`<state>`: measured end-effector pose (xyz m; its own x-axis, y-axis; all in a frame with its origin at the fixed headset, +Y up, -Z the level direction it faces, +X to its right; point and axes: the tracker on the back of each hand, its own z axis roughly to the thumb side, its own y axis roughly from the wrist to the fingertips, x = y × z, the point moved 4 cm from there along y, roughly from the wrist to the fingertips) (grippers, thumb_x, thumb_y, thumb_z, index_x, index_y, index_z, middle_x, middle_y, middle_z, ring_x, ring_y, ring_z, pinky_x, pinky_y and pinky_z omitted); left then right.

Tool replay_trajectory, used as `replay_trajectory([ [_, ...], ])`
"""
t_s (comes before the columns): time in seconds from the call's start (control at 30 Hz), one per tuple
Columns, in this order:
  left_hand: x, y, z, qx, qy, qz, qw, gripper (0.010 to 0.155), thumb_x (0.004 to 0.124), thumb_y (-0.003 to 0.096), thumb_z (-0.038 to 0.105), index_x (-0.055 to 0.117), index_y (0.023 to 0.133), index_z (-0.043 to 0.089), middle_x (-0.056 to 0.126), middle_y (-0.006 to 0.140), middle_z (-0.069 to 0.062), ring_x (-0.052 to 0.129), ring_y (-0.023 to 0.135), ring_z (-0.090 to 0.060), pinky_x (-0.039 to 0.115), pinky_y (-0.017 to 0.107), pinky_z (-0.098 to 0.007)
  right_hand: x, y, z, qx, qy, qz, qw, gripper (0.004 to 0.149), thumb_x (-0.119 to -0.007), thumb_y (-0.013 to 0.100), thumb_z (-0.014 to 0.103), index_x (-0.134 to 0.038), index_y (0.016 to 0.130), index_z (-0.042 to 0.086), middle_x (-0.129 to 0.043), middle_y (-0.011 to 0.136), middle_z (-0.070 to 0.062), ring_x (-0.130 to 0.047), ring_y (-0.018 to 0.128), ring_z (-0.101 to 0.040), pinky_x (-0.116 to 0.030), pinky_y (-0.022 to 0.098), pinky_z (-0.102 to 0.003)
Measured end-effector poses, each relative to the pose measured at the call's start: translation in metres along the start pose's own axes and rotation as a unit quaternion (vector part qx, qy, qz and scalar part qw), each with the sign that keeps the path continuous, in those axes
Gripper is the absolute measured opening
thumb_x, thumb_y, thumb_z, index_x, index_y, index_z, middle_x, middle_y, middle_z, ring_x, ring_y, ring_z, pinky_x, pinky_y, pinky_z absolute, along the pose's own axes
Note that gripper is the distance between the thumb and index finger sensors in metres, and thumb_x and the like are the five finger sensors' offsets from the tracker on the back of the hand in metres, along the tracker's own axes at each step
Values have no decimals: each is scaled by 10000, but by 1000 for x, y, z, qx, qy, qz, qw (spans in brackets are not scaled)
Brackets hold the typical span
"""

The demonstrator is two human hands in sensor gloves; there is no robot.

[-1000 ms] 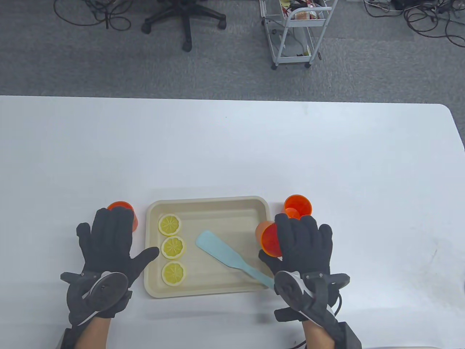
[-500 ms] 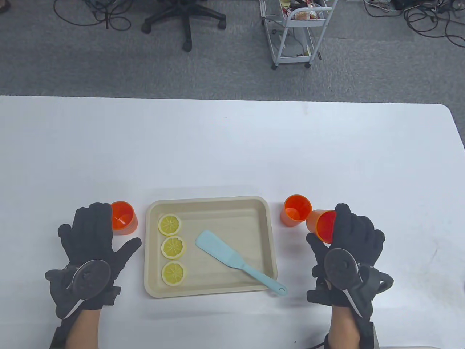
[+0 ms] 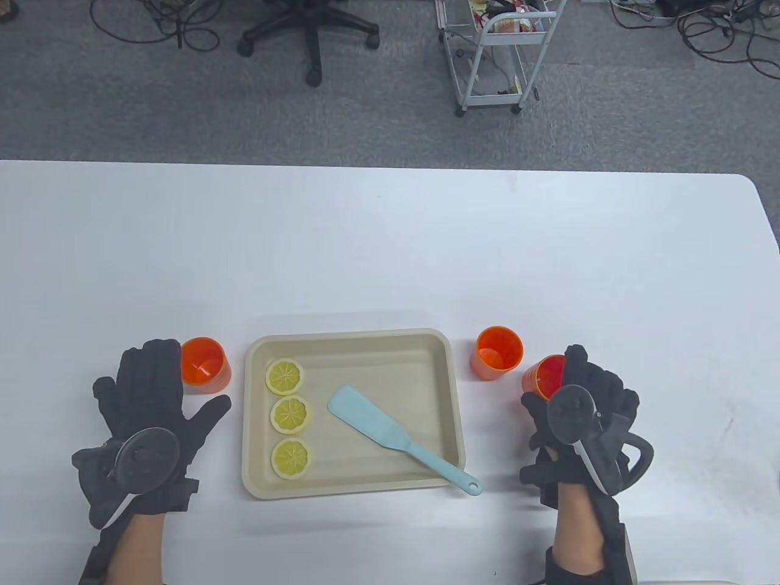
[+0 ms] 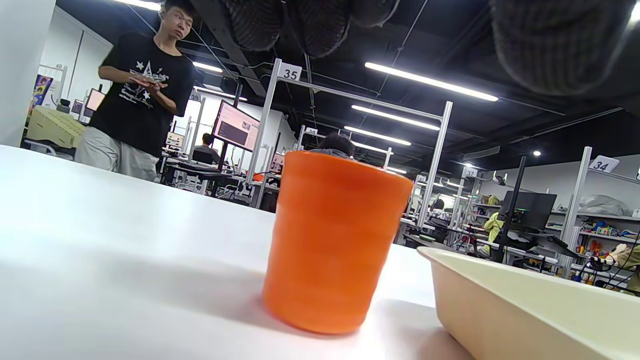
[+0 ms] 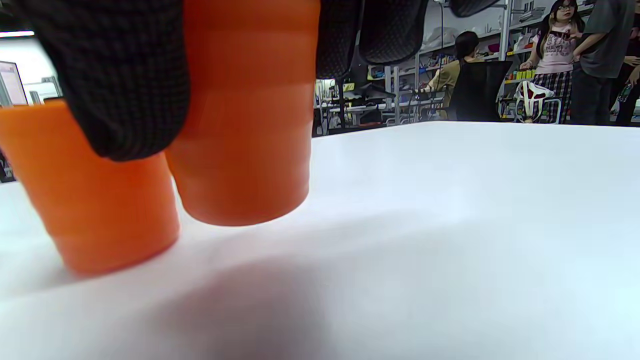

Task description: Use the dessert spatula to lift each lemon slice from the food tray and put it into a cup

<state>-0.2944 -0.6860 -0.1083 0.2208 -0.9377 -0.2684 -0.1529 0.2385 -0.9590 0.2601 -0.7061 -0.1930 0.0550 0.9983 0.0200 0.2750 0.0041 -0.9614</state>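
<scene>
A beige food tray [image 3: 448, 390] holds three lemon slices [image 3: 291, 414] in a column on its left side. A light blue dessert spatula [image 3: 393, 436] lies across the tray, its handle over the near right rim. My right hand [image 3: 582, 396] grips an orange cup [image 3: 545, 375] just above the table [image 5: 245, 125], right of a second orange cup [image 3: 498, 352] [image 5: 95, 200]. My left hand [image 3: 155, 396] lies flat and open beside a third orange cup [image 3: 206, 362] [image 4: 332, 240], not touching it.
The tray's beige wall [image 4: 525, 310] shows at the right of the left wrist view. An office chair [image 3: 308, 27] and a wire cart [image 3: 496, 52] stand on the floor beyond the table's far edge. People stand in the background of both wrist views.
My right hand carried its cup from the tray's right rim out to the right and turned it upright beside the second cup. My left hand drew back left off the third cup.
</scene>
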Motion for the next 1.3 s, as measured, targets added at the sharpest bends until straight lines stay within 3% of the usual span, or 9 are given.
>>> replay_trajectory([
  [0.3,1,1,-1,-4,2,-8,1000,1035,771,487,739,245,1231,248,375,1311,-124,397,1199,-499,311,781,-816,-20,8,2,0,-14,32,999,991,-947,453,557,-359,1186,241,-540,1142,-98,-552,1110,-420,-385,796,-692],
  [0.6,3,3,-2,-9,3,-14,1000,1044,769,490,739,225,1232,246,353,1315,-130,391,1199,-503,308,780,-817,-14,5,2,-8,-8,44,999,1051,-953,438,582,-309,1186,219,-438,1194,-121,-489,1126,-449,-368,796,-695],
  [0.67,4,4,-4,-13,0,-16,1000,1052,773,483,741,227,1232,245,349,1315,-133,390,1199,-504,309,781,-817,-6,0,4,-3,-3,34,999,1061,-949,439,587,-294,1187,217,-394,1209,-132,-447,1137,-464,-360,796,-695],
  [0.77,7,7,-8,-25,-4,-22,999,1051,771,488,741,221,1234,246,327,1318,-141,376,1201,-508,305,782,-818,21,-16,15,22,2,-24,999,1058,-940,447,591,-284,1189,219,-344,1222,-142,-395,1145,-483,-341,797,-698],
  [0.93,22,16,-18,-49,-17,-50,997,1050,770,492,742,217,1235,247,300,1320,-150,372,1199,-512,306,780,-818,44,-41,42,70,14,-81,994,1039,-930,451,597,-304,1190,222,-367,1223,-139,-409,1146,-482,-353,797,-698],
  [1.3,47,25,-13,-61,-9,-93,994,1090,762,493,751,140,1227,238,241,1319,-174,358,1196,-528,304,778,-821,45,-70,87,168,10,-100,981,1025,-924,451,597,-315,1187,225,-376,1226,-133,-421,1146,-482,-362,797,-695],
])
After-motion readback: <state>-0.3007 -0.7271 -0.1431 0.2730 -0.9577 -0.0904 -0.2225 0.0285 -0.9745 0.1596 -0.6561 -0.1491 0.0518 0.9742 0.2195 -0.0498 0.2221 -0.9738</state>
